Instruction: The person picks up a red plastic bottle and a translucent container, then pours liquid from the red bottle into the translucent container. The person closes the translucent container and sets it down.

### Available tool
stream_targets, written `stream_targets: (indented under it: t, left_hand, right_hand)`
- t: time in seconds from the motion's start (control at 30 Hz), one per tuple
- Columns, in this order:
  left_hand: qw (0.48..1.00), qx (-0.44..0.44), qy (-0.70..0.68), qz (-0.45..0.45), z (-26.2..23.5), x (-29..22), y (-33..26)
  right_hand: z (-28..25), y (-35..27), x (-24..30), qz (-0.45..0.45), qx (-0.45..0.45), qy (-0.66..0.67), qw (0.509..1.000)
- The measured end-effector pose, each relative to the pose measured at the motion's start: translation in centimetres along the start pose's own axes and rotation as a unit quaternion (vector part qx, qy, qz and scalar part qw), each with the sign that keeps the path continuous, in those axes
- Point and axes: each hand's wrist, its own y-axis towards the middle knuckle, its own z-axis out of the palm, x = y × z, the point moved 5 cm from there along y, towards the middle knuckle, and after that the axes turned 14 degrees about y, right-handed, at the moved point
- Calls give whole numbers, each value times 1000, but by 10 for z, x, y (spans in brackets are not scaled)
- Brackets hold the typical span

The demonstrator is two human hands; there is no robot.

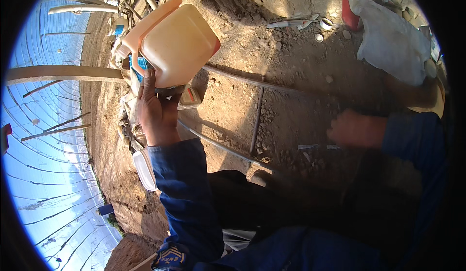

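Note:
My left hand [156, 111] holds up a translucent orange-tinted plastic jug [175, 45] from below, its handle and capped neck pointing up and to the left. The jug is tilted above the bare soil. My right hand [355, 129] hangs over the dirt at the right in shadow, fingers loosely curled; I cannot tell whether it holds anything. Both arms wear blue sleeves.
Thin dark irrigation pipes [257, 120] cross the dry soil. A white sack [391, 40] and a red container [353, 1] lie at the upper right, with small white fittings [326, 24] nearby. A white plastic tub [144, 169] sits left. Greenhouse ribs and film [53, 140] arch along the left.

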Motion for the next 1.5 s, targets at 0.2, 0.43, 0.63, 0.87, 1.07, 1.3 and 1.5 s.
stream_targets:
  t: [0.2, 0.43, 0.63, 0.87, 1.07, 1.3, 1.5]
  left_hand:
    - [976, 79, 201, -36, 26, 15, -9]
    - [936, 208, 250, -135, 58, 61, -20]
    - [902, 258, 169, -303, 89, 117, -28]
    - [889, 252, 161, -347, 134, 129, -46]
    - [884, 239, 162, -367, 153, 145, -39]
    - [877, 227, 144, -398, 172, 162, -29]
    - [875, 207, 152, -409, 183, 174, -22]
  right_hand:
    - [9, -10, -3, -65, -111, -35, 991]
    - [-10, -12, 4, -48, -68, 8, 996]
    - [1, -16, -4, -28, -55, 29, 998]
    - [11, -31, -7, 22, -15, 40, 999]
    - [17, -46, -15, 78, 68, 83, 991]
    - [31, -60, -25, 80, 48, 100, 991]
    - [44, -70, -29, 53, -71, 96, 991]
